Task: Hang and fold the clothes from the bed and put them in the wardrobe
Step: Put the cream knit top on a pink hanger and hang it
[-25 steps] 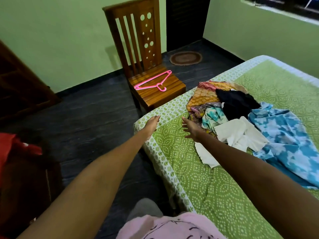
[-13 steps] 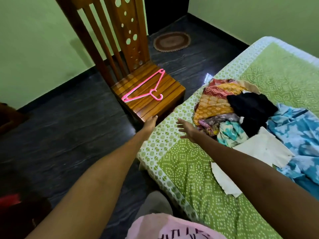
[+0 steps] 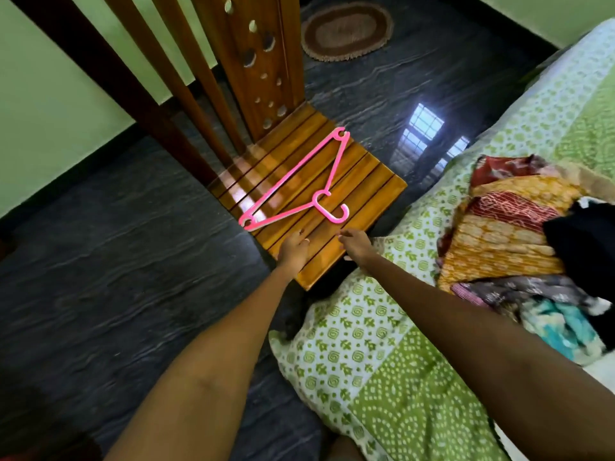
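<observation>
A pink plastic hanger (image 3: 296, 181) lies flat on the slatted seat of the wooden chair (image 3: 372, 191), its hook pointing toward the seat's front edge. Just short of that hanger, the left hand (image 3: 293, 250) and right hand (image 3: 357, 245) reach over the chair's front edge, fingers relaxed and holding nothing. To the right of the chair, a heap of clothes (image 3: 509, 234) sits on the green-patterned bed (image 3: 376, 371).

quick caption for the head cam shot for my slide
Both bare hands, left hand and right hand, reach toward a pink hanger on a wooden chair beside the clothes pile.
</observation>
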### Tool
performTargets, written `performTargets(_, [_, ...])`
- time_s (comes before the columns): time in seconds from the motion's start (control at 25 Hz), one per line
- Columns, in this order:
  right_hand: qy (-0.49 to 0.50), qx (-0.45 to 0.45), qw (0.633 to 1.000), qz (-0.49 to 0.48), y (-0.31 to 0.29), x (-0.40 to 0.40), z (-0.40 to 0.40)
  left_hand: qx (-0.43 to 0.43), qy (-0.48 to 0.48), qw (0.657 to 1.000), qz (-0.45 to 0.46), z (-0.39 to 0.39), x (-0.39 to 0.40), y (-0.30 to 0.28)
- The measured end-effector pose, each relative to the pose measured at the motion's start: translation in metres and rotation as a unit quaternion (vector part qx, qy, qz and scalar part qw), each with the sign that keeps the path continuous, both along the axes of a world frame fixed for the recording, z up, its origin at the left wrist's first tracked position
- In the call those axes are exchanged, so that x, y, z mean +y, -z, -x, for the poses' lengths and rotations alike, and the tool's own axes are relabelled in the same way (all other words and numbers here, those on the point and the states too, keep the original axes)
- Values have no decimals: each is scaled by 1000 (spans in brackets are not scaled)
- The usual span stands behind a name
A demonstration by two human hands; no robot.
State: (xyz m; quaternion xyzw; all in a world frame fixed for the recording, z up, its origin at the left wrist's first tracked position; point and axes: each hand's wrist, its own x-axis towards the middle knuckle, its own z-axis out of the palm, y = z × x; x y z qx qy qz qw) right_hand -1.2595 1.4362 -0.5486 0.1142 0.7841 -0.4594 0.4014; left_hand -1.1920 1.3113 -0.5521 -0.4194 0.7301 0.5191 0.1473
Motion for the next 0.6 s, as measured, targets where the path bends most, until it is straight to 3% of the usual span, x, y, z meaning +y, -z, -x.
performTargets(0.08, [-76,115,988,-66,32,-10,12,-11,65,995,73,20,-17,30])
performTargets(0.16, [-178,216,953,-111,58,-18,25,-28,154,974,165,40,-32,57])
performTargets(0.32, [-297,248,898,-209,91,-34,41,-40,250,920,298,62,-55,95])
performTargets(0.4, [-317,261,879,-241,102,-35,46,-29,245,916,316,64,-63,107])
performTargets(0.6, [-376,296,837,-267,109,-30,58,25,227,940,255,68,-68,103])
